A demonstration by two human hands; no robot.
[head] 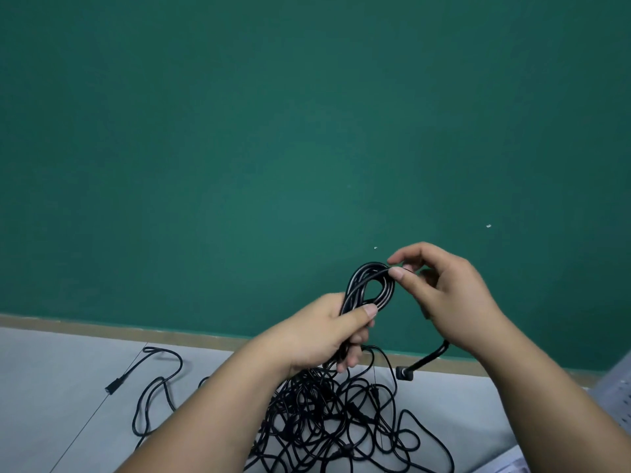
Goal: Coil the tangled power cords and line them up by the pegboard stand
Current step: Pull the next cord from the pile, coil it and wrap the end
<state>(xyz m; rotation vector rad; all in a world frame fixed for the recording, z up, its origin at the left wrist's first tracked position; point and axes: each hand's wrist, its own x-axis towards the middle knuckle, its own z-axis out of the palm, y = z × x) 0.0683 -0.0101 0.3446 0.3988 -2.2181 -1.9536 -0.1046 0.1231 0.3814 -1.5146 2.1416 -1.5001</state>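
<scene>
My left hand [327, 336] just above tangle [334, 414], fingers [370, 310] curled round bottom of coil [362, 281], keeping loops stacked. My right hand [450, 295] up-right of tangle, thumb and forefinger pinching coil top, likely to seat next loop. Plug end [404, 373] dangles right of tangle. Tangle lies on floor [51, 387] by green wall [239, 131]. Perforated grey pegboard stand [618, 390], I judge, far right of tangle.

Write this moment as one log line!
step: coiling | left hand: grips coil | right hand: pinches coil top | tangled pile: on floor
</scene>
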